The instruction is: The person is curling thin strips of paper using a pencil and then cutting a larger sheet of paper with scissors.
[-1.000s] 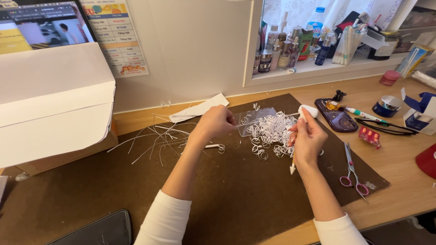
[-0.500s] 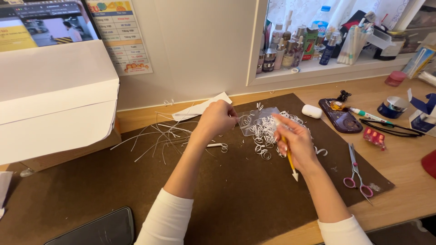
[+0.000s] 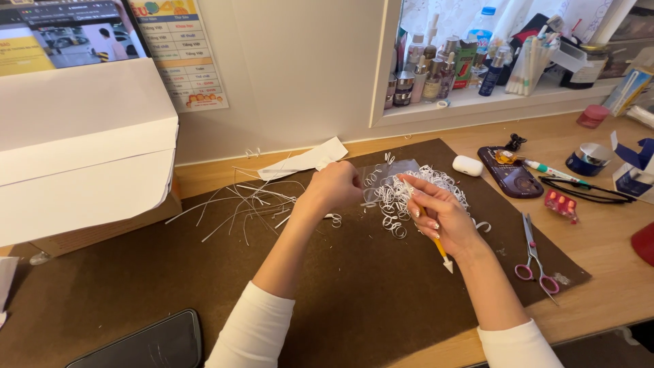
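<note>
Both hands' fingers pinch: left hand (image 3: 334, 187) a paper strip (image 3: 371, 203), right hand (image 3: 439, 215) a yellow tool (image 3: 441, 251).

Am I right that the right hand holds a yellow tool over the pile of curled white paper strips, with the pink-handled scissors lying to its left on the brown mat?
Not quite: the head view shows the pink-handled scissors lying to the right of the right hand, not its left. The rest holds: that hand grips a yellow tool over the curled white paper strips on the brown mat.
</note>
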